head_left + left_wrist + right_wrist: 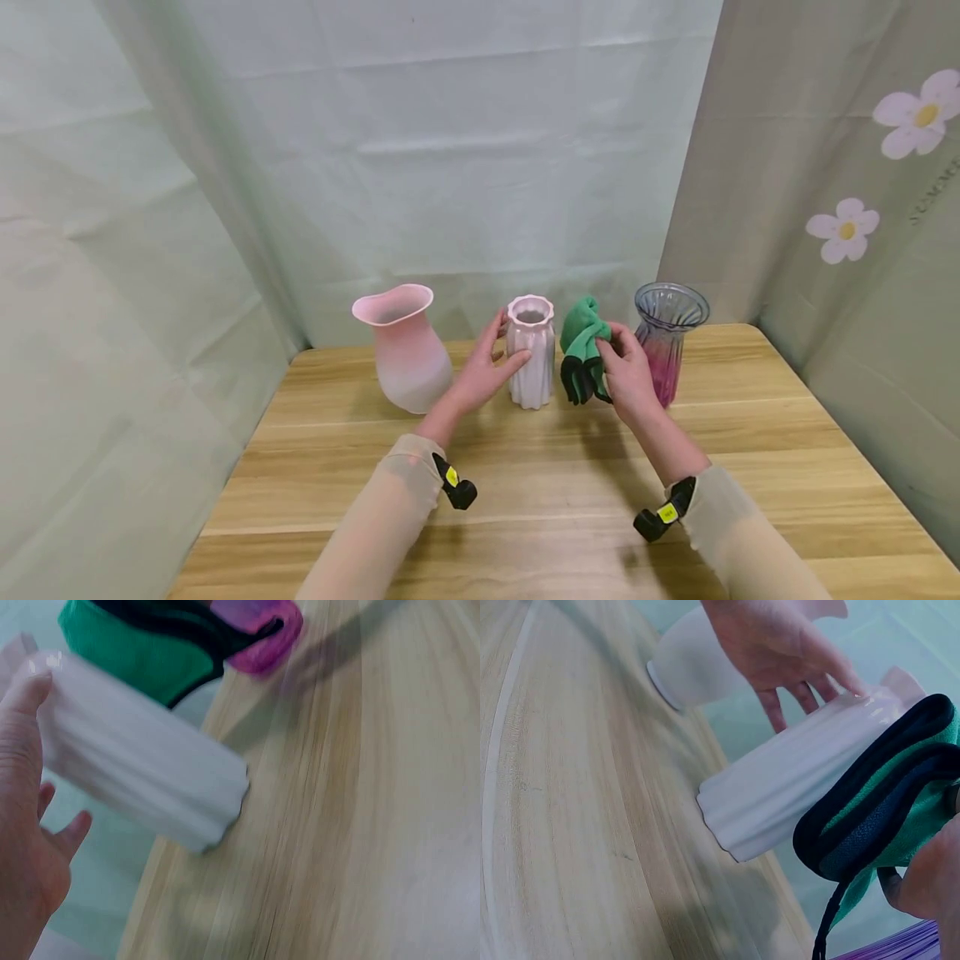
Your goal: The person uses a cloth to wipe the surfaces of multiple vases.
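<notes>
1. Looking down from the head camera, we see three vases in a row along the far edge of the wooden table [525,500], near its 12 o'clock side.
2. The ribbed white vase [531,364] stands upright in the middle of the row.
3. Our left hand [483,367] rests at its 9 o'clock side; the fingers lie fairly straight along the ribs and the thumb touches the front of the body, so the hand is laid on it rather than clenched round it.
4. The left wrist view shows the same white vase [139,780] with our fingertip [26,686] against its wall.
5. Our right hand [626,371] pinches a bunched green cloth with dark edging [583,350], lifted off the table at the vase's 3 o'clock and just beside it.
6. In the right wrist view the cloth [885,802] presses against the vase's upper part.
7. A frosted pink vase [405,350] with a wavy mouth stands at the white one's 9 o'clock, a little apart.
8. A clear vase with a purple-pink base [667,337] stands at its 3 o'clock, just behind our right hand.
9. Pale green sheeting hangs behind; the panel on the right carries flower prints [918,112].
</notes>
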### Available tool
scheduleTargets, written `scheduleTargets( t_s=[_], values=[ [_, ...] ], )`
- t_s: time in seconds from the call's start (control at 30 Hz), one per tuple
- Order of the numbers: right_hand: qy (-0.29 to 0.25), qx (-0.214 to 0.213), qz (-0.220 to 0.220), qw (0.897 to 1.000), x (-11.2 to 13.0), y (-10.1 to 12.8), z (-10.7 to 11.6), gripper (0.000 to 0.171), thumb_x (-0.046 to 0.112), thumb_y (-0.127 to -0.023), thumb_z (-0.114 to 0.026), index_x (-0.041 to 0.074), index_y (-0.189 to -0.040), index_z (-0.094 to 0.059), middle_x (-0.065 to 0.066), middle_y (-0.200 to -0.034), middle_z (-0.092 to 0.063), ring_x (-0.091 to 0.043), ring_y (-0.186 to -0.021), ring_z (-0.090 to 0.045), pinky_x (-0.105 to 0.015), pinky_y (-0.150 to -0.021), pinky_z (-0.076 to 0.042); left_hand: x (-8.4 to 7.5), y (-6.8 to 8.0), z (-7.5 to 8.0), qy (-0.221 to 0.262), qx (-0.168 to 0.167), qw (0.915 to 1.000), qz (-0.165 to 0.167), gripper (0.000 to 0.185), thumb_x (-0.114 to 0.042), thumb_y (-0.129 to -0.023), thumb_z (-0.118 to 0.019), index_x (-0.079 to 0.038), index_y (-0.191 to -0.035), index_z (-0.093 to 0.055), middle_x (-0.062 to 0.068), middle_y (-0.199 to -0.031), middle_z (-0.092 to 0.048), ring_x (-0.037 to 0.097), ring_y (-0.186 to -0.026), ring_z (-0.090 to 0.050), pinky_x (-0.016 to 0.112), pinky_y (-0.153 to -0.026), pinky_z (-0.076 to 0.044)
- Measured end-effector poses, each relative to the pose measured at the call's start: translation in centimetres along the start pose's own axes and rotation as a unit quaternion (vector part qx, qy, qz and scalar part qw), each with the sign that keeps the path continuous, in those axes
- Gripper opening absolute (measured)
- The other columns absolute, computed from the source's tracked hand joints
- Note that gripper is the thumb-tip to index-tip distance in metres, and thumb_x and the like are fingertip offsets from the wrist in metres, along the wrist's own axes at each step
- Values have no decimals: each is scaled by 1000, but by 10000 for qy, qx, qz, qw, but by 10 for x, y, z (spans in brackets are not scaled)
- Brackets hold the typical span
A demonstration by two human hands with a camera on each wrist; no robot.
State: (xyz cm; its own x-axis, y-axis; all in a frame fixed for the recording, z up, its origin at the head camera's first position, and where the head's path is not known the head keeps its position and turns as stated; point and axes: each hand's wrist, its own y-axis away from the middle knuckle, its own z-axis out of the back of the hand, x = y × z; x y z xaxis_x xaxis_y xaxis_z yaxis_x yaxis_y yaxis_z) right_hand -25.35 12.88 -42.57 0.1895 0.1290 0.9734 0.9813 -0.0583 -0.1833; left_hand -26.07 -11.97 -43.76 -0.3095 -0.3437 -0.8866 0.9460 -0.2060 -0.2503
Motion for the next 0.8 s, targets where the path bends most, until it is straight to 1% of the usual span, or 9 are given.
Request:
scheduleTargets(
  t_s=[0.1,0.2,0.33,0.4,0.47,0.57,0.7,0.8],
  values=[
    [-7,3,-49,10000,-1,0,2,22,8,-107,-53,1,-128,-56,0,-115,-59,-12,-107,-55,-20,-86,-50,-8,2,-8,-57,-427,9991,40,94,-50,-92,-75,-18,-163,-21,3,-158,-32,23,-140,-38,46,-111,-43],
    [-51,-39,-62,10000,-3,1,2,20,8,-106,-54,3,-125,-58,2,-111,-60,-12,-104,-56,-20,-83,-50,-13,2,-16,-36,-772,9969,129,93,-52,-87,-79,-13,-157,-31,5,-151,-38,22,-133,-44,43,-106,-47],
    [-95,-32,-53,9999,-6,0,2,19,8,-106,-56,3,-124,-58,2,-110,-61,-12,-101,-56,-20,-81,-50,-18,1,-22,161,-1039,9942,238,85,-46,-86,-82,-11,-150,-38,6,-145,-42,23,-128,-47,43,-103,-50],
    [-128,-4,-60,9999,-7,1,3,18,9,-106,-56,4,-123,-58,2,-110,-61,-11,-102,-56,-20,-82,-50,-19,1,-21,269,-1081,9934,275,82,-41,-87,-83,-10,-149,-40,7,-144,-43,24,-127,-47,44,-104,-49],
    [-158,8,-62,9999,-8,1,3,17,9,-106,-56,5,-122,-58,3,-111,-61,-12,-104,-56,-20,-84,-50,-20,1,-19,315,-1035,9936,312,79,-39,-88,-83,-10,-149,-42,7,-144,-43,25,-128,-47,44,-104,-49],
    [-221,-3,-42,9997,-9,1,4,15,8,-106,-55,6,-121,-59,2,-111,-61,-12,-105,-56,-20,-85,-50,-18,0,-14,415,-832,9953,275,76,-36,-89,-82,-11,-149,-43,7,-146,-44,25,-132,-47,45,-105,-48],
    [-277,-23,-23,9996,-9,2,4,15,7,-106,-56,5,-120,-59,3,-110,-61,-12,-104,-56,-20,-85,-50,-9,-4,-6,709,-503,9962,114,72,-30,-92,-80,-15,-153,-44,7,-151,-46,28,-137,-46,47,-109,-46],
    [-270,-31,-51,9996,-8,2,3,16,6,-105,-56,6,-121,-59,3,-109,-61,-12,-102,-56,-21,-83,-50,-1,-5,0,1000,-208,9947,149,68,-26,-95,-77,-19,-155,-45,6,-153,-49,27,-139,-46,46,-110,-44]
  ],
)
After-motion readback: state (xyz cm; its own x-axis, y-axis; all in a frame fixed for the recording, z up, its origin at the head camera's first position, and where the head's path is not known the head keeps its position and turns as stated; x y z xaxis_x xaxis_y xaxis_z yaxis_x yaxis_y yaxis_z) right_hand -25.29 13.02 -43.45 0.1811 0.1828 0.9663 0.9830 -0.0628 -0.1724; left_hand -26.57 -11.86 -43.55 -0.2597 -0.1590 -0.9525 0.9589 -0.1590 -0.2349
